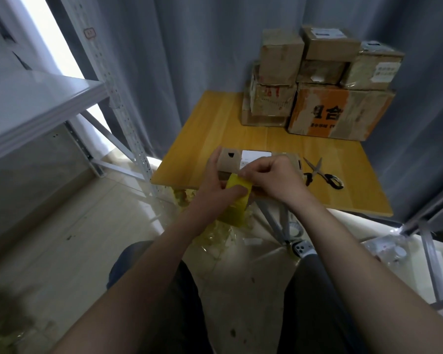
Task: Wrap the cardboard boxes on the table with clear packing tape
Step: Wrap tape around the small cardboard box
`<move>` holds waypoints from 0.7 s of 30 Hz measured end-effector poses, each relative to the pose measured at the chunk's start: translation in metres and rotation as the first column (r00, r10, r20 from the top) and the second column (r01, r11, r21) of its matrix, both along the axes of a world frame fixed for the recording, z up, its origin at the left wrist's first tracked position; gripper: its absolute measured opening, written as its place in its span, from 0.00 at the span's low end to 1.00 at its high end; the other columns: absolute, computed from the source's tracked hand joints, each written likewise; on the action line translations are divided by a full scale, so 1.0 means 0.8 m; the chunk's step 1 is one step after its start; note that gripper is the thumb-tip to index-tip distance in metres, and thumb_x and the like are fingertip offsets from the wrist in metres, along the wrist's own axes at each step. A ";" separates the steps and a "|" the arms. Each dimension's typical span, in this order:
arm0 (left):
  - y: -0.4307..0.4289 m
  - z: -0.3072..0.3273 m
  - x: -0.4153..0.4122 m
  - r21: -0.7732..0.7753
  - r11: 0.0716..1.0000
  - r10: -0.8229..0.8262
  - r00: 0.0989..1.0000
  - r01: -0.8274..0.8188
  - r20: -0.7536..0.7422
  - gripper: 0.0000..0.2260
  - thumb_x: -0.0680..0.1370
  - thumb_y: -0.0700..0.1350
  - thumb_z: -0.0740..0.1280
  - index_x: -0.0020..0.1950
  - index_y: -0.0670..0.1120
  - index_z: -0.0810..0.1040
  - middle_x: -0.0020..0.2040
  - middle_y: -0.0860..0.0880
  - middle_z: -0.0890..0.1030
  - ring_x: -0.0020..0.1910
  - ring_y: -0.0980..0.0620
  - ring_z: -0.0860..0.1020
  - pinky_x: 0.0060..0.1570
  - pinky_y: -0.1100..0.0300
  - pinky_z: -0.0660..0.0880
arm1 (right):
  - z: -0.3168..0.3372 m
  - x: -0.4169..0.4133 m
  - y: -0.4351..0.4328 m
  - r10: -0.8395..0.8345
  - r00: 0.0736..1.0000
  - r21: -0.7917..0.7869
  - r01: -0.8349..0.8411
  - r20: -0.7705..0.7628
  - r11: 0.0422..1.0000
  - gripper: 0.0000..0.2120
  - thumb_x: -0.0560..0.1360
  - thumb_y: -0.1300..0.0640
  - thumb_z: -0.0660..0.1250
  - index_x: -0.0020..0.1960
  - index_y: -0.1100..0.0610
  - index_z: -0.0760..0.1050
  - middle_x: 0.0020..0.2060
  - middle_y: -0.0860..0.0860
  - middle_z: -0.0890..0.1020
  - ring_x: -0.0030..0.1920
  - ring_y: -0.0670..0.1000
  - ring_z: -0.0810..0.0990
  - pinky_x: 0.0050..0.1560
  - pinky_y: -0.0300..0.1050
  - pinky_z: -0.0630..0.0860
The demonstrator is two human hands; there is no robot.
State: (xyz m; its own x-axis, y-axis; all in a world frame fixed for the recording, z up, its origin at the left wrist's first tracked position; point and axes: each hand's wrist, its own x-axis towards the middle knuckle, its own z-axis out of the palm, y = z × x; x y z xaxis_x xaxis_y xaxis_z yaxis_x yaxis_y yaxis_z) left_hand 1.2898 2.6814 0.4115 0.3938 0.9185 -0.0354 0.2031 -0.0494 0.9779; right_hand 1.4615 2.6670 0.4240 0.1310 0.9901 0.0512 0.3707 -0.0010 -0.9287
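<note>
Cardboard box (230,161), head view. The box lies flat at the near edge of the desk (223,123), directly beyond both grips, with its white-labelled face up. Its long axis runs left to right, parallel to the near desk edge. One end shows just past the left grip (215,181); the other is largely hidden behind the right grip (275,175).

A length of yellow-tinted tape (237,201) hangs from the box's near side, down past the desk edge towards the person's lap. Its long axis is roughly square to that of the box. Whether this is the roll itself or a pulled-out strip cannot be told.

The left grip is closed, fingers curled over the upper part of the tape. The right grip is also closed, thumb and fingers pinching together at the tape's top end, against the box's near edge.

Judged step: anchoring or starting a band of tape on this box, with most of its surface still unwrapped. The next move likely calls for pressing the end flat. The tape must then be drawn taut across the short dimension while one grip steadies the box against sliding off the edge.

Scissors (321,172) lie on the desk just to the right of the right grip. A stack of boxes (317,98) stands well beyond it, at the far corner.
</note>
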 end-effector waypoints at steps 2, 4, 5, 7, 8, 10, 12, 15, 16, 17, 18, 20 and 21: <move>-0.004 0.002 -0.002 -0.073 0.996 -0.044 0.998 0.048 0.053 0.36 0.80 0.42 0.71 0.82 0.55 0.56 0.58 0.58 0.84 0.52 0.60 0.82 0.54 0.58 0.78 | 0.004 -0.003 0.011 -0.014 0.989 0.078 0.003 0.145 0.997 0.05 0.77 0.58 0.76 0.43 0.53 0.87 0.43 0.49 0.87 0.43 0.50 0.85 0.48 0.51 0.83; -0.009 0.004 -0.004 -0.130 0.984 -0.110 0.990 0.121 0.086 0.23 0.83 0.44 0.67 0.76 0.52 0.63 0.46 0.47 0.87 0.43 0.51 0.84 0.46 0.55 0.81 | 0.013 -0.005 0.019 0.011 0.979 0.134 -0.039 0.203 0.990 0.05 0.77 0.59 0.75 0.43 0.53 0.88 0.43 0.46 0.87 0.47 0.45 0.84 0.50 0.44 0.80; -0.009 0.006 -0.005 -0.170 0.977 -0.110 0.989 0.126 0.100 0.20 0.84 0.45 0.65 0.74 0.50 0.64 0.44 0.44 0.87 0.40 0.47 0.84 0.44 0.53 0.81 | 0.018 -0.004 0.024 0.008 0.986 0.138 -0.031 0.166 0.990 0.06 0.77 0.59 0.75 0.43 0.53 0.87 0.42 0.45 0.87 0.46 0.43 0.84 0.50 0.42 0.80; -0.004 0.011 -0.008 -0.279 0.953 -0.084 0.988 0.118 0.131 0.17 0.85 0.48 0.64 0.73 0.47 0.66 0.43 0.39 0.85 0.36 0.44 0.83 0.40 0.50 0.82 | 0.026 -0.002 0.039 -0.040 0.998 0.145 0.032 0.051 0.989 0.05 0.76 0.57 0.76 0.41 0.52 0.87 0.40 0.43 0.87 0.44 0.41 0.84 0.48 0.39 0.79; -0.003 0.014 -0.009 -0.327 0.934 -0.094 0.982 0.143 0.161 0.17 0.86 0.49 0.63 0.73 0.46 0.66 0.42 0.39 0.85 0.34 0.43 0.82 0.39 0.50 0.82 | 0.030 -0.002 0.048 -0.060 0.998 0.157 0.056 0.020 0.986 0.04 0.75 0.56 0.77 0.42 0.52 0.87 0.40 0.43 0.87 0.45 0.42 0.85 0.50 0.39 0.79; -0.002 0.019 -0.015 -0.339 0.924 -0.131 0.979 0.178 0.156 0.16 0.86 0.50 0.62 0.72 0.48 0.66 0.41 0.42 0.86 0.35 0.45 0.84 0.39 0.51 0.83 | 0.040 -0.003 0.068 -0.069 0.998 0.166 0.069 -0.007 0.984 0.02 0.75 0.54 0.78 0.45 0.52 0.87 0.43 0.44 0.88 0.48 0.41 0.85 0.54 0.38 0.79; 0.004 0.020 -0.026 -0.272 0.929 -0.246 0.968 0.251 0.051 0.19 0.85 0.50 0.64 0.74 0.54 0.63 0.46 0.43 0.87 0.46 0.45 0.87 0.49 0.51 0.83 | 0.052 0.005 0.092 -0.118 0.989 0.169 0.132 -0.088 0.977 0.01 0.76 0.56 0.77 0.46 0.53 0.87 0.44 0.43 0.87 0.48 0.36 0.84 0.54 0.33 0.78; 0.004 0.013 -0.042 -0.387 0.850 -0.371 0.928 0.357 0.040 0.20 0.84 0.54 0.64 0.75 0.52 0.66 0.52 0.39 0.85 0.53 0.38 0.85 0.57 0.43 0.81 | 0.059 0.031 0.133 -0.235 0.965 0.135 0.250 -0.119 0.959 0.04 0.76 0.54 0.76 0.42 0.47 0.86 0.46 0.44 0.88 0.52 0.42 0.84 0.63 0.46 0.79; 0.002 0.008 -0.044 -0.441 0.830 -0.354 0.933 0.342 0.058 0.17 0.85 0.53 0.62 0.72 0.51 0.68 0.50 0.40 0.86 0.51 0.39 0.86 0.55 0.44 0.82 | 0.056 0.037 0.144 -0.243 0.967 0.108 0.251 -0.081 0.962 0.06 0.75 0.52 0.77 0.40 0.46 0.86 0.45 0.43 0.88 0.54 0.44 0.84 0.68 0.54 0.77; 0.000 0.004 -0.044 -0.475 0.824 -0.316 0.946 0.310 0.068 0.14 0.86 0.53 0.61 0.70 0.50 0.70 0.47 0.42 0.86 0.49 0.40 0.86 0.54 0.44 0.83 | 0.048 0.039 0.155 -0.237 0.970 0.077 0.240 -0.045 0.968 0.07 0.74 0.50 0.78 0.38 0.44 0.86 0.44 0.41 0.88 0.54 0.44 0.84 0.70 0.59 0.73; 0.001 -0.002 -0.044 -0.492 0.826 -0.282 0.957 0.275 0.062 0.14 0.86 0.53 0.61 0.70 0.49 0.71 0.46 0.42 0.86 0.47 0.39 0.86 0.56 0.42 0.83 | 0.041 0.039 0.162 -0.217 0.976 0.060 0.219 -0.035 0.974 0.07 0.74 0.50 0.78 0.37 0.44 0.86 0.43 0.41 0.88 0.54 0.44 0.85 0.71 0.60 0.72; 0.007 -0.014 -0.043 -0.514 0.820 -0.253 0.965 0.254 0.073 0.17 0.86 0.53 0.62 0.70 0.44 0.70 0.48 0.37 0.84 0.48 0.35 0.84 0.61 0.31 0.77 | 0.033 0.032 0.173 -0.179 0.982 0.060 0.182 -0.051 0.981 0.05 0.74 0.53 0.78 0.40 0.47 0.86 0.46 0.45 0.88 0.53 0.44 0.85 0.70 0.53 0.74; 0.011 -0.017 -0.044 -0.520 0.815 -0.254 0.964 0.254 0.072 0.18 0.85 0.52 0.62 0.71 0.43 0.69 0.48 0.37 0.84 0.48 0.35 0.84 0.62 0.29 0.75 | 0.032 0.029 0.177 -0.175 0.983 0.062 0.178 -0.045 0.982 0.02 0.74 0.53 0.78 0.43 0.50 0.86 0.48 0.47 0.88 0.55 0.44 0.85 0.69 0.50 0.75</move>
